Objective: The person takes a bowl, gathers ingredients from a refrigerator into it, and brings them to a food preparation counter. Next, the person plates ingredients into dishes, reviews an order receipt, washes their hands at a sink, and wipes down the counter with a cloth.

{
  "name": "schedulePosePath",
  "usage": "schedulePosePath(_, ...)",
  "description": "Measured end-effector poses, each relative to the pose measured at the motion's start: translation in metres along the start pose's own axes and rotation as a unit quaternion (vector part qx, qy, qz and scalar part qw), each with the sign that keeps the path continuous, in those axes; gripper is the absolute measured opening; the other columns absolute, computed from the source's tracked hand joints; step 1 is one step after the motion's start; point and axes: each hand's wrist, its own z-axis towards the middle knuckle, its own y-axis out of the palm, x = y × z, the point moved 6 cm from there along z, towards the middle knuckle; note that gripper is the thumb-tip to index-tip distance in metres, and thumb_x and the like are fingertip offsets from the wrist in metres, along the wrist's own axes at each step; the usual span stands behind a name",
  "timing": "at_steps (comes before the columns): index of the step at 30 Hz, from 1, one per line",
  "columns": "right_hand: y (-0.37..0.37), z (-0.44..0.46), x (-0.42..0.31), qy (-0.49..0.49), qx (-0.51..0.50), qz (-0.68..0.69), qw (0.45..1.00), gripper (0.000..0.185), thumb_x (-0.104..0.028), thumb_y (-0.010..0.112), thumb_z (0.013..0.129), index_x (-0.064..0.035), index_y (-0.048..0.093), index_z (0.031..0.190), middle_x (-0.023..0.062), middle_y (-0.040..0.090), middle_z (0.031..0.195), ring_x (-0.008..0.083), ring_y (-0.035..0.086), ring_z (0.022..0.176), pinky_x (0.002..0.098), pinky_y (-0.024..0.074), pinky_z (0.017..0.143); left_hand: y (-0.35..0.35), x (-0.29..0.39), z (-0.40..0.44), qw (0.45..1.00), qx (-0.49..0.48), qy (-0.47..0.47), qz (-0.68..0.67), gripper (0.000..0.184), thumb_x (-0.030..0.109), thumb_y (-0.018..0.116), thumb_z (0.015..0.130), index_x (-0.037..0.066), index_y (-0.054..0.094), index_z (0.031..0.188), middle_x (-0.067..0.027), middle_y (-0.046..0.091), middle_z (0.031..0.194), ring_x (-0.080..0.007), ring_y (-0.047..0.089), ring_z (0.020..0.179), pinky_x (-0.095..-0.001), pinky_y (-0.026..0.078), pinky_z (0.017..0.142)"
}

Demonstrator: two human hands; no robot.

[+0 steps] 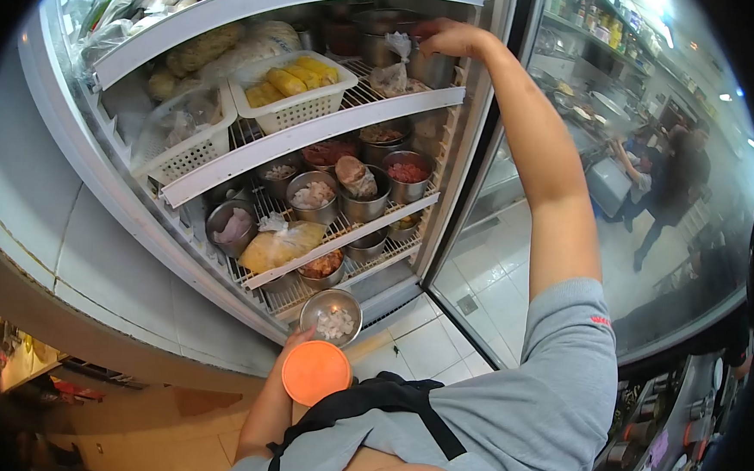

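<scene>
My right hand (448, 39) reaches into the upper part of an open fridge, its fingers at the rim of a large metal pot (435, 68). A knotted plastic bag (394, 74) hangs or stands against that pot. Low in front of me, my left hand (298, 338) grips the edge of a steel bowl (351, 307) with pale chunks in it. An orange round lid (317, 373) lies over my left forearm and close to my apron; whatever is under it is hidden, and it covers part of that hand.
White baskets hold yellow packs (288, 81) and bagged food (181, 128). Below, several metal pots contain meat (314, 194), beside a bag of yellow food (281, 245). The glass door (499, 217) stands at my right, with people (670, 180) visible through or reflected in it.
</scene>
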Motion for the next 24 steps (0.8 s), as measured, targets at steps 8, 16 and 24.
schedulePosePath(8,0.024,0.050,0.013,0.093,-0.245,0.028,0.965,0.049,-0.027,0.067,0.070,-0.0107,0.059,0.115,0.0065,0.061,0.110,0.0200,0.056,0.102,0.0393,0.0421,0.096,-0.024,0.004,-0.001,0.995,0.078,0.042,-0.039,0.045,0.019,0.059,0.093,0.012,0.045,0.135,-0.0113,0.062,0.111,-0.0224,0.064,0.086,-0.0364,0.054,0.072)
schedulePosePath(16,0.011,0.119,0.011,-0.216,0.074,-0.369,0.901,0.043,-0.036,0.057,0.084,-0.0108,0.060,0.118,0.0108,0.064,0.089,0.0180,0.062,0.079,0.0337,0.0523,0.051,-0.019,0.007,-0.013,0.991,0.102,0.053,-0.071,0.046,0.017,0.059,0.092,0.012,0.044,0.135,-0.0108,0.062,0.110,-0.0218,0.065,0.085,-0.0353,0.055,0.068)
schedulePosePath(24,0.000,0.092,0.008,0.017,0.067,-0.121,0.990,0.034,-0.032,0.054,0.091,-0.0132,0.062,0.118,0.0110,0.064,0.084,0.0191,0.063,0.065,0.0325,0.0536,0.060,-0.018,0.013,-0.018,0.986,0.119,0.074,-0.095,0.046,0.017,0.059,0.092,0.012,0.044,0.136,-0.0105,0.062,0.109,-0.0217,0.065,0.085,-0.0351,0.055,0.067)
